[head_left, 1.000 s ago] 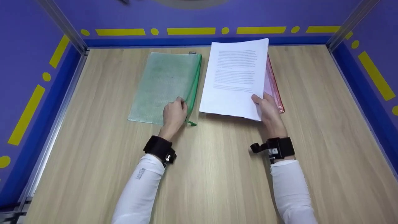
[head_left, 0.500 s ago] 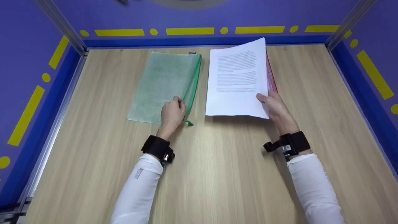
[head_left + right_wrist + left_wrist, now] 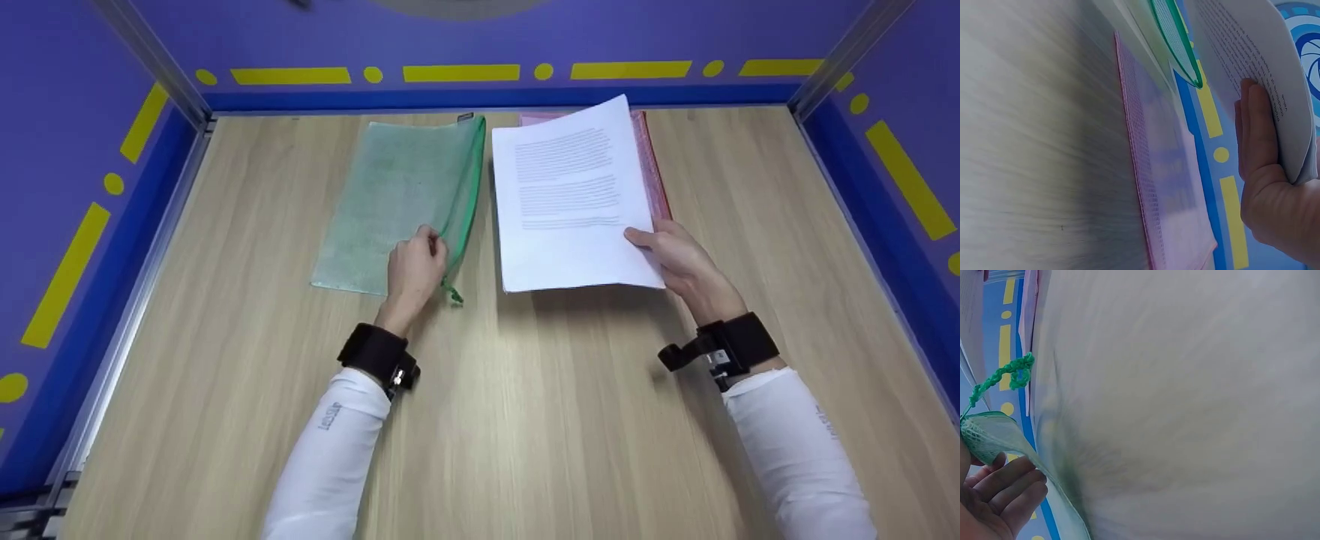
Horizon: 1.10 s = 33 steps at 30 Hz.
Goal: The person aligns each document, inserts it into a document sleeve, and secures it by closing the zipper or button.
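Note:
A green mesh zip pouch [image 3: 390, 187] lies on the table left of centre. My left hand [image 3: 415, 271] pinches the lower part of its zip edge and lifts it a little. In the right wrist view the mouth of the green pouch [image 3: 1176, 42] gapes. A braided green pull cord [image 3: 1002, 376] dangles at its corner. My right hand [image 3: 690, 266] grips a sheaf of printed paper [image 3: 577, 259] by its lower right edge, thumb on top, fingers beneath. The sheaf is raised and bowed. Under it lies a pink zip pouch [image 3: 654, 169], mostly hidden in the head view.
The wooden table [image 3: 480, 450] is bounded by blue-purple panels [image 3: 465, 45] with yellow markings at the back and both sides. Metal rails [image 3: 146, 322] run along the table's sides. Each wrist wears a black strap with a camera [image 3: 379, 356].
My right hand has moved right and slightly toward me, turning the sheaf so its top leans left. More of the pink pouch shows. The left hand keeps its pinch, raising the green edge slightly.

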Tool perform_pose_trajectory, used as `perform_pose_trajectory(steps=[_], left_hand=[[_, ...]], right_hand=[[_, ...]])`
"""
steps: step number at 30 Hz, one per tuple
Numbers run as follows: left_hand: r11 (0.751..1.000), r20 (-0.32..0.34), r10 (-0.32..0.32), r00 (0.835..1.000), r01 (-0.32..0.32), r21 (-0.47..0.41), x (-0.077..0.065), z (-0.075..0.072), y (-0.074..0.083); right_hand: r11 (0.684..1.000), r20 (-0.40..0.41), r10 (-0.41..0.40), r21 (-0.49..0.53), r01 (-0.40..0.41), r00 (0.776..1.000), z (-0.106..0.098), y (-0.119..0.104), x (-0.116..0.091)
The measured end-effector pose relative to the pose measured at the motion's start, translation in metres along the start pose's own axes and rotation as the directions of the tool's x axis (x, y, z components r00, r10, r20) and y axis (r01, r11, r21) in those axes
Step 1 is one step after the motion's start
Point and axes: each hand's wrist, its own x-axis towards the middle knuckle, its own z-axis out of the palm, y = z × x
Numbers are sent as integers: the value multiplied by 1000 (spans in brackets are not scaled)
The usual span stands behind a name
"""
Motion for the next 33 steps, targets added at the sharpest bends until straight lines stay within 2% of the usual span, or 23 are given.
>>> perform_pose_trajectory(steps=[9,23,33], left_hand=[[1000,4,17,1000,-17,-2,-1,1,-1],[999,-16,15,1000,-14,35,-1,3,1],[997,-44,31,999,-28,73,-2,4,2]], right_hand=[[997,125,27,73,-36,992,-1,-2,-6],[973,191,97,190,-134,977,2,11,-8],[971,223,116,179,-158,968,4,18,-8]])
